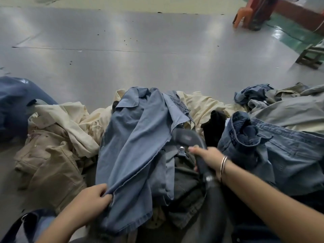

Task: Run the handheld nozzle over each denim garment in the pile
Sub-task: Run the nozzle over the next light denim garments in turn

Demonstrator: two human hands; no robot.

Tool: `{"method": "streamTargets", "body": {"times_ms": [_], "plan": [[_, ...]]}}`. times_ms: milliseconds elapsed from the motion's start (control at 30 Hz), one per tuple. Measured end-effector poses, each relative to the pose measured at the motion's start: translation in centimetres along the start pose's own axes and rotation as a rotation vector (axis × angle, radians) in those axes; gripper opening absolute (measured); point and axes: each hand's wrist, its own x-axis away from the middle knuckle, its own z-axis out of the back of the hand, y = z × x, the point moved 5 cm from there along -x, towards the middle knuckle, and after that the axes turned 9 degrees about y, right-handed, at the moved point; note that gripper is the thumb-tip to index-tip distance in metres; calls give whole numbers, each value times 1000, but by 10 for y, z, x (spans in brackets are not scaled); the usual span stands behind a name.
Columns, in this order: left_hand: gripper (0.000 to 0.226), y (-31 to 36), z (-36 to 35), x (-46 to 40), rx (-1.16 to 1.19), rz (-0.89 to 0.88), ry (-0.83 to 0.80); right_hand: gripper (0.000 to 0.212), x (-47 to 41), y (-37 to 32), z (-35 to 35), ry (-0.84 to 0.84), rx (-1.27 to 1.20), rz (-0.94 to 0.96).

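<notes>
A light blue denim garment (133,137) lies stretched over the middle of the clothes pile. My left hand (91,202) pinches its near edge at the lower left. My right hand (208,158), with bangles on the wrist, grips the dark handheld nozzle (185,137), whose curved head rests on the garment's right side. A thick dark hose (213,195) runs from the nozzle back toward me. A darker denim garment (273,151) lies bunched to the right, and a dark grey one (185,186) shows under the nozzle.
Cream and khaki garments (57,137) spread to the left and behind the pile. A dark blue cloth (15,102) lies at far left. Grey floor (140,50) stretches ahead. An orange plastic chair (245,13) and a low wooden stool (310,57) stand at far right.
</notes>
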Motion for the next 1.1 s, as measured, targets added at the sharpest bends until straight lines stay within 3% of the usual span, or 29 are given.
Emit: {"method": "streamTargets", "body": {"times_ms": [100, 167, 333, 500, 567, 667, 833, 900, 1000, 1100], "plan": [[17, -16, -7, -1, -382, 195, 38, 19, 38, 43, -13, -98, 32, -100], [31, -12, -15, -7, -550, 205, 123, 24, 45, 61, -17, -97, 64, -143], [29, 78, -50, -45, -364, -305, 488, 21, 29, 50, -16, -41, 29, -128], [45, 104, -89, -108, -442, -233, 431, 19, 11, 41, -29, -64, -18, -81], [34, 92, -95, -127, -385, -167, 401, 28, 6, 47, -40, -94, -11, -112], [14, 76, -96, -140, -108, -128, 391, 48, -6, 57, -58, -121, 14, -138], [23, 70, -94, -125, 249, -218, 376, 37, -41, 49, -68, -63, 50, -119], [29, 66, -89, -119, 322, -211, 390, 48, -60, 31, -55, 34, 30, -86], [22, 53, -77, -119, 443, -119, 449, 44, -76, 11, -19, 159, -73, -75], [14, 54, -73, -119, 462, -111, 449, 38, -57, 18, -2, 141, -29, -70]]}}
